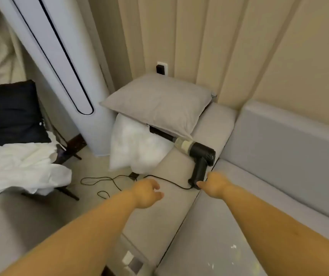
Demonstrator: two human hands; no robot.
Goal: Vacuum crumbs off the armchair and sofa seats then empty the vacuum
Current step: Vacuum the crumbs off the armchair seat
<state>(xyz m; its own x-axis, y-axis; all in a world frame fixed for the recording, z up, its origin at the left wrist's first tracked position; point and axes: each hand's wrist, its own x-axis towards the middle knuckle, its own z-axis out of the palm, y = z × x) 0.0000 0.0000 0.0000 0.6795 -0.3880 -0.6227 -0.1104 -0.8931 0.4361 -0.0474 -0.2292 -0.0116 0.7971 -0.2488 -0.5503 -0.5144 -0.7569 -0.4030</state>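
Sofa (279, 226) fills the right side, white crumbs (233, 247) dotting its seat near the bottom. Handheld vacuum (196, 156) lies on the beige armrest, nozzle tucked under a grey pillow (159, 104), cord (108, 182) trailing to the floor. Right hand (214, 185) is right at the handle's base, fingers loose, not gripping. Left hand (146, 193) hovers nearby, relaxed, holding nothing.

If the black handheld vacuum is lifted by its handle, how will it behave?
The vacuum looks rigid. It may feel front-heavy, since the long nozzle juts out under the gray pillow. The thin cord is floppy and will probably trail.
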